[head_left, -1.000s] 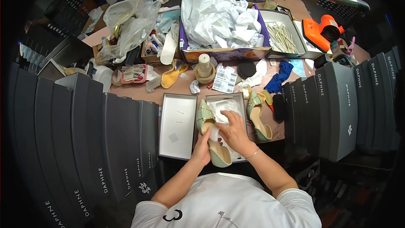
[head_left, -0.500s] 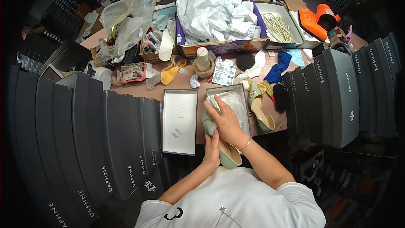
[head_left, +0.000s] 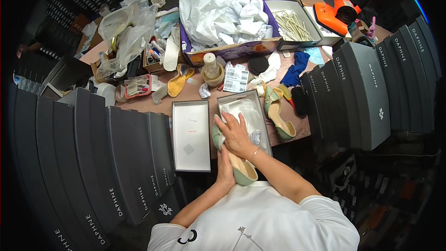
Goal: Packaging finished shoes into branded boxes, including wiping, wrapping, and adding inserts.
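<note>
A light green shoe (head_left: 244, 173) with a beige insole is held in front of my body, toe pointing away and heel near my shirt. My left hand (head_left: 226, 171) is closed around its left side at the middle. From the right, my right hand (head_left: 237, 138) lies over the front part with its fingers reaching along the toe, gripping it; the thumb is hidden. Something whitish shows at the opening between my hands. Behind my right hand stands an open grey box (head_left: 253, 107) with white tissue paper in it. The matching green shoe (head_left: 278, 116), with a buckle ornament, rests right of that box.
A shallow lid (head_left: 191, 151) lies left of the box. Stacked dark grey shoe boxes rise at left (head_left: 95, 158) and right (head_left: 360, 97). Behind are a glass jar (head_left: 212, 72), a label sheet (head_left: 236, 80), a blue cloth (head_left: 295, 69), a brush (head_left: 285, 92) and a purple carton (head_left: 232, 55) of crumpled paper.
The whole view has shifted, so table things sit slightly further left. My right hand's fingers have spread more over the shoe's toe; my left hand keeps its hold.
</note>
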Demonstrator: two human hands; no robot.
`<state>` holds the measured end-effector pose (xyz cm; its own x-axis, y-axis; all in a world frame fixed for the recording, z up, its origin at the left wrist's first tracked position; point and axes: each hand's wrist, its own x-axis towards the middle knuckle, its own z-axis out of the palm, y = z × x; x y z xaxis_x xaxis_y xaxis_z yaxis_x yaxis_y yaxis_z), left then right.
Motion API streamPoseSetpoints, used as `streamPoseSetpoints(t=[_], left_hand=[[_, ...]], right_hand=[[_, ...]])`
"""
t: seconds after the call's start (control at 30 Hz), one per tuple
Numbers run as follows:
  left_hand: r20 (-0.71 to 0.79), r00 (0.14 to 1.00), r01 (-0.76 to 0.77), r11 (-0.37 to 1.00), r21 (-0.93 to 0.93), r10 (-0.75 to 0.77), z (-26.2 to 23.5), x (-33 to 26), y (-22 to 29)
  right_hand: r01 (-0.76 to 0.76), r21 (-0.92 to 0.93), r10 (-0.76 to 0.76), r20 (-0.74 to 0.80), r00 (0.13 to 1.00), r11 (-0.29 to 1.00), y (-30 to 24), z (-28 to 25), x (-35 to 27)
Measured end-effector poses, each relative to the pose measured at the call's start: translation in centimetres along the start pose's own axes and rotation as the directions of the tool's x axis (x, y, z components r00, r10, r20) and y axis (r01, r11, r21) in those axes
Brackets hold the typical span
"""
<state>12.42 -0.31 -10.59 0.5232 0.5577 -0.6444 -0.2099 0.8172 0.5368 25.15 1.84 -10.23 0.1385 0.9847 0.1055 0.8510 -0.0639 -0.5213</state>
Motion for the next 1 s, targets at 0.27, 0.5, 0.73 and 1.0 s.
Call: streamPoseSetpoints(t=[0.27,0.5,0.73,1.0], left_hand=[[-0.133,0.988,0.045,0.972,-0.229,-0.077,-4.6,1.3,4.6],[-0.005,0.993,0.118,0.969,-0.217,-0.121,-2.2,1.2,4.1],[0.049,0.991,0.131,0.973,-0.189,-0.124,-1.9,1.5,3.8],[0.222,0.965,0.146,0.989,-0.002,-0.142,-2.6,-0.1,4.5]], right_hand=[[-0.281,0.215,0.244,0.184,0.952,0.935,7.2,-2.5,-1.6],[-0.135,-0.077,0.145,0.139,0.980,0.988,7.3,4.2,-2.9],[-0.229,0.683,0.049,0.273,0.961,0.693,0.3,-6.0,-2.2],[0.020,0.313,0.019,-0.123,0.992,0.950,-2.8,-6.1,-2.7]])
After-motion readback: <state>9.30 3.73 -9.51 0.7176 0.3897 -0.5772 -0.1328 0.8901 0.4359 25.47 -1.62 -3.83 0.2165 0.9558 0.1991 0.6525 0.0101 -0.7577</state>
